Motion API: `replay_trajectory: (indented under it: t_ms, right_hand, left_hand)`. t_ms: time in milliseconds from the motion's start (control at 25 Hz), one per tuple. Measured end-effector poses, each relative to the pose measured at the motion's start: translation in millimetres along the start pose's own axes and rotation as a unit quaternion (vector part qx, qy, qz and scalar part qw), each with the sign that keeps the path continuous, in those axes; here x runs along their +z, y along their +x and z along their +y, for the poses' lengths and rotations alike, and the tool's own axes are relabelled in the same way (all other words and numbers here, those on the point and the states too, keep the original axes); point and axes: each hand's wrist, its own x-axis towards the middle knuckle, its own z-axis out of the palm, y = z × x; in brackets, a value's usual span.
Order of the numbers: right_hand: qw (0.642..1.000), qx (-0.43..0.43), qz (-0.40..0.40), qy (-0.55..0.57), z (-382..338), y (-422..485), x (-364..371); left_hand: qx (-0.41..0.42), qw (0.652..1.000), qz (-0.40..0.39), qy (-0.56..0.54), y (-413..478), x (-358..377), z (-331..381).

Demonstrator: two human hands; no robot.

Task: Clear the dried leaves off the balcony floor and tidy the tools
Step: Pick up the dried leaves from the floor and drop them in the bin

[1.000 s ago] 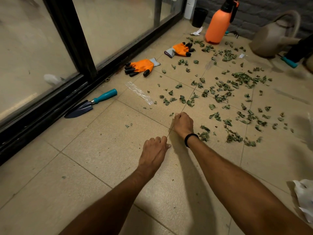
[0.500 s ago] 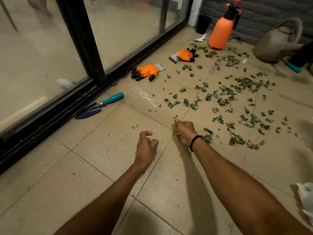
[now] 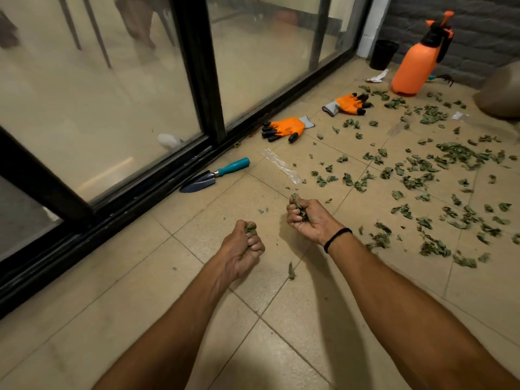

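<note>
Both hands hover just above the balcony floor (image 3: 140,319), each with its fingers curled tight around a small bunch of dried leaves: the left hand (image 3: 244,246) holds a few, the right hand (image 3: 308,220) a fuller tuft that sticks out of the top of the fist. Most of the leaves (image 3: 422,170) are not yet gathered and lie scattered over the tiles to the right and ahead, in a loose band reaching back toward the orange sprayer (image 3: 416,66). The likely trouble is spillage. The leaves look brittle, so a hard squeeze may crumble them into bits that are harder to pick up, and the overfull right fist could shed pieces when it moves; one stray leaf (image 3: 291,271) already lies just below the hands. Where the handfuls are meant to go is not shown. Among the tools, the trowel (image 3: 213,175) lies flat close beside the door track (image 3: 126,209), its long axis roughly parallel to it, dark blade pointing near-left and teal handle pointing toward the nearer orange glove (image 3: 284,129).
</note>
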Motion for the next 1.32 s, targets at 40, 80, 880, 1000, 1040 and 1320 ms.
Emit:
replay_trajectory:
  t_ms: [40, 80, 880, 1000, 1040, 1320]
  right_hand:
    - [1.000, 0.007, -0.009, -0.009, 8.2, -0.8, 13.0]
    - [0.999, 0.013, -0.021, -0.021, 16.7, -2.1, 26.7]
    - [0.822, 0.333, -0.345, -0.307, 549.3, -197.4, 409.3]
    - [0.786, 0.346, -0.386, -0.338, 632.0, -270.7, 442.4]
    - [0.778, 0.334, -0.390, -0.362, 657.2, -290.6, 449.2]
    - [0.656, 0.398, -0.430, -0.476, 739.3, -350.2, 451.3]
  left_hand:
    - [0.010, 1.000, 0.015, -0.003, -8.0, -2.6, 6.5]
    - [0.021, 0.999, 0.030, -0.003, -16.9, -5.8, 13.7]
    - [0.450, 0.756, 0.398, -0.260, -490.1, -373.1, 172.0]
    - [0.460, 0.675, 0.507, -0.276, -582.2, -430.3, 157.2]
    - [0.451, 0.657, 0.534, -0.284, -608.6, -445.0, 151.5]
    - [0.391, 0.654, 0.577, -0.292, -658.5, -429.7, 129.5]
